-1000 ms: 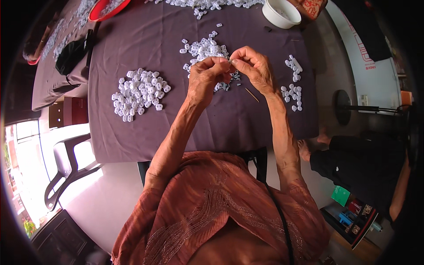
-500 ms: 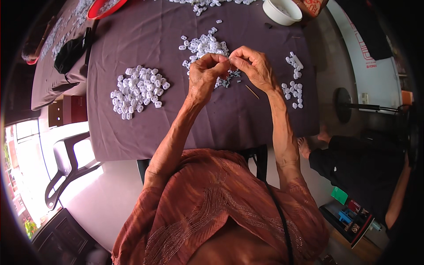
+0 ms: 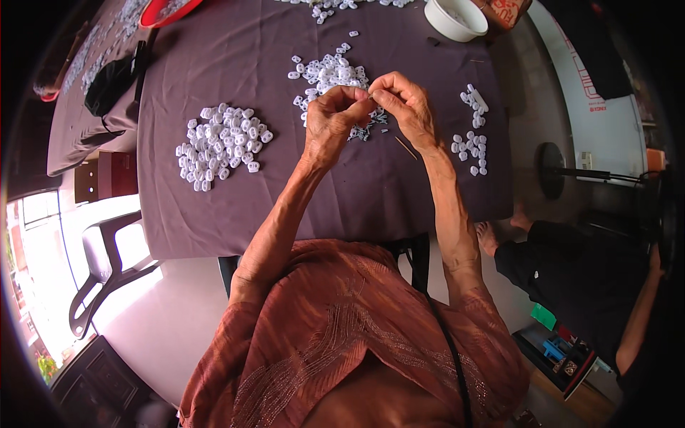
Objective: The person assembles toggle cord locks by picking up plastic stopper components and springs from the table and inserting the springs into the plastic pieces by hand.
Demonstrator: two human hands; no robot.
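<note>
Over the middle of the table, my left hand [image 3: 332, 118] and my right hand [image 3: 405, 107] are brought together fingertip to fingertip. Both are closed in a pinch; whatever lies between the fingers is too small and covered to make out. Behind and beneath them spreads a heap of small white rounded plastic pieces [image 3: 335, 70] with dark marks. Small grey metal pins or screws [image 3: 369, 130] lie just below the fingers. A thin wooden stick [image 3: 407, 148] rests near my right wrist. To the left sits a second heap of white plastic pieces [image 3: 221, 145].
A few white pieces [image 3: 471, 148] lie in a loose group at the right edge of the brown tablecloth [image 3: 342, 200]. A white bowl [image 3: 455, 20] and a red basin [image 3: 168, 11] stand at the far side. Another person's dark-clothed legs [image 3: 564, 264] are at right, a chair [image 3: 107, 264] at left.
My right fingertips have come slightly closer to the left ones. The whole view has shifted a little; the heaps look unchanged.
</note>
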